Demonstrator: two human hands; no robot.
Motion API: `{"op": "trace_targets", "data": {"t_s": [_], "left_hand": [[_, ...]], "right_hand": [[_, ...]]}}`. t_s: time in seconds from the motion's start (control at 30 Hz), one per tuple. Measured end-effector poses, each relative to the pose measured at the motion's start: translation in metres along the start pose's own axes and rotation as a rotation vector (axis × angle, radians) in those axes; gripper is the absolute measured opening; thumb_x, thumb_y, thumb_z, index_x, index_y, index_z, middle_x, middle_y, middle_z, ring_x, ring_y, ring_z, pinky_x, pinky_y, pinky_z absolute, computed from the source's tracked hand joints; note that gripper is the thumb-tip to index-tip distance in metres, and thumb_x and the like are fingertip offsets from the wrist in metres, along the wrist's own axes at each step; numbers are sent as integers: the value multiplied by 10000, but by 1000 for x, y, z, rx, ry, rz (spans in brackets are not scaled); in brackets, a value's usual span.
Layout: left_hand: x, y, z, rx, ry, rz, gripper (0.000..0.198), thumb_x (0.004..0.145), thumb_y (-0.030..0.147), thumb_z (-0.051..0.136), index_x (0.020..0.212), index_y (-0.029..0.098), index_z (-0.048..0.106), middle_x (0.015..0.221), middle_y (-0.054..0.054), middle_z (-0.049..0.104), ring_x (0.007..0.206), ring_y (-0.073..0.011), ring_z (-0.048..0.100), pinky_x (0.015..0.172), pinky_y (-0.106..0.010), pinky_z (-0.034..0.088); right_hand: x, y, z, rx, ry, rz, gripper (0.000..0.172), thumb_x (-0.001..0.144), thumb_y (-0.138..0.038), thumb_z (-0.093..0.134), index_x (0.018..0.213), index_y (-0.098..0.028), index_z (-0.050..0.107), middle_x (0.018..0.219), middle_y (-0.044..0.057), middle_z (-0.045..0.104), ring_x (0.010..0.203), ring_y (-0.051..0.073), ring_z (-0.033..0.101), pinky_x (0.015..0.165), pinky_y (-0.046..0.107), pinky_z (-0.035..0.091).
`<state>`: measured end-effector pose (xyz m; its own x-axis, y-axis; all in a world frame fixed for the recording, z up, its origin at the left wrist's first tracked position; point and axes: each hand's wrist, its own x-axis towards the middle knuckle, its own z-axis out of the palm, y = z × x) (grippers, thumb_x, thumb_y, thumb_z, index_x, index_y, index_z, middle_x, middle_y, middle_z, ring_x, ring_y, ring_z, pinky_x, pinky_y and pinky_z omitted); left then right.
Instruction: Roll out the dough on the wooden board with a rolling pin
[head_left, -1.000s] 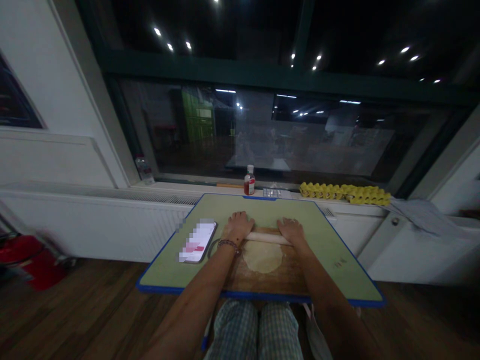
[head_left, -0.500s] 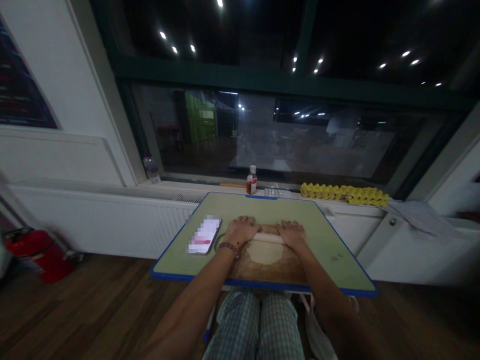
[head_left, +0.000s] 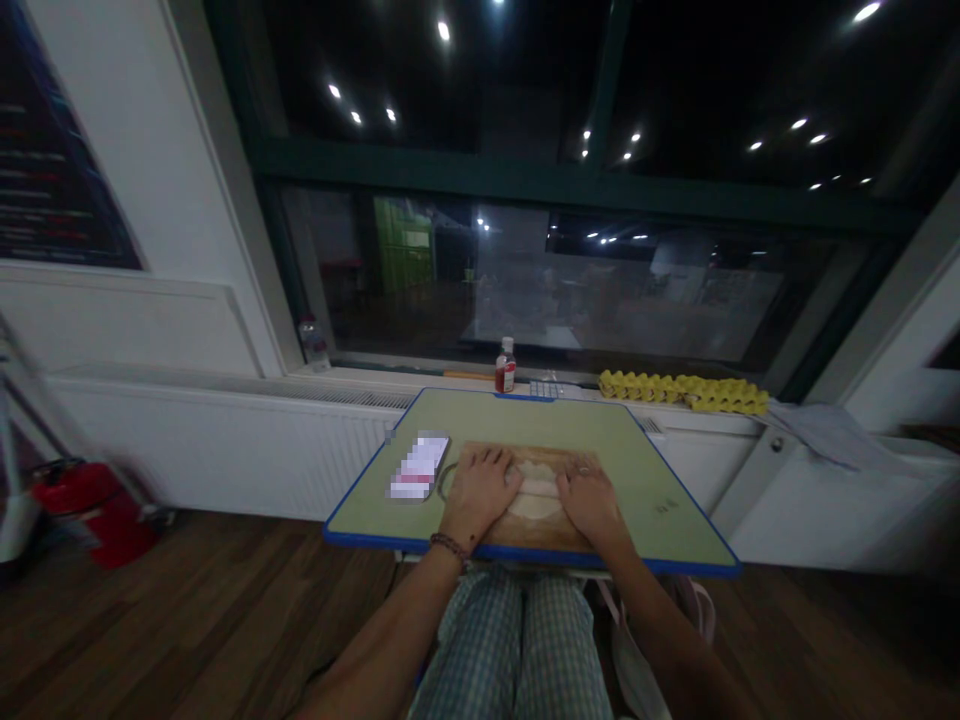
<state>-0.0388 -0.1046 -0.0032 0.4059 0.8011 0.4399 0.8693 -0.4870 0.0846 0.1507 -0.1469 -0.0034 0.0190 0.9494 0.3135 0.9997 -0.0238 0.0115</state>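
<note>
Fingers stretched out and slightly apart, the left hand (head_left: pixel 480 495) and right hand (head_left: pixel 591 502) are resting over opposite ends of a pale rolling pin (head_left: pixel 538 488). It is lying across flattened dough (head_left: pixel 534 507) on a wooden board (head_left: pixel 546 538). A blue-edged table (head_left: pixel 652 475) is bearing the board (a phone (head_left: pixel 421 468) is lying to its left).

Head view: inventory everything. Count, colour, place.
rolling pin: 1, pale, across dough
dough: 1, cream, on board
board: 1, brown, on table
table: 1, green-topped, by window
phone: 1, white screen, table left
small bottle: 1, reddish, behind table
clear bottle: 1, colourless, sill left
bumpy trays: count unclear, yellow, sill right
fire extinguisher: 1, red, floor left
window: 1, dark, behind table
radiator: 1, white, lower left
left hand, right hand: 2, bare, pin ends
</note>
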Motion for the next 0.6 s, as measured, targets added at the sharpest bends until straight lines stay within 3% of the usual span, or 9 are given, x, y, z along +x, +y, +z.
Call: {"op": "trace_targets", "data": {"t_s": [0.23,0.47,0.6], "left_hand": [[-5,6,0,10,-55,-79,437,955,361,431,1256,111,625,1312,-139,649,1228,-251,580,1080,-372,366],[7,5,-7,8,-63,-49,387,982,346,376,1144,139,659,1197,-133,706,1122,-239,638,1041,-383,386],[16,8,-9,-6,-95,-83,362,983,336,384,1127,168,670,1172,-112,718,1085,-225,651,1020,-361,401]], "right_hand": [[-11,-1,5,8,26,30,413,988,-261,377,1243,-90,653,1341,189,607,1294,265,526,1072,374,362],[11,0,3,12,0,38,398,984,-284,384,1050,-103,733,1124,196,712,1134,252,630,992,327,402],[22,-1,5,52,41,106,396,981,-303,395,1075,-120,734,1095,166,728,1095,235,640,973,310,403]]}}
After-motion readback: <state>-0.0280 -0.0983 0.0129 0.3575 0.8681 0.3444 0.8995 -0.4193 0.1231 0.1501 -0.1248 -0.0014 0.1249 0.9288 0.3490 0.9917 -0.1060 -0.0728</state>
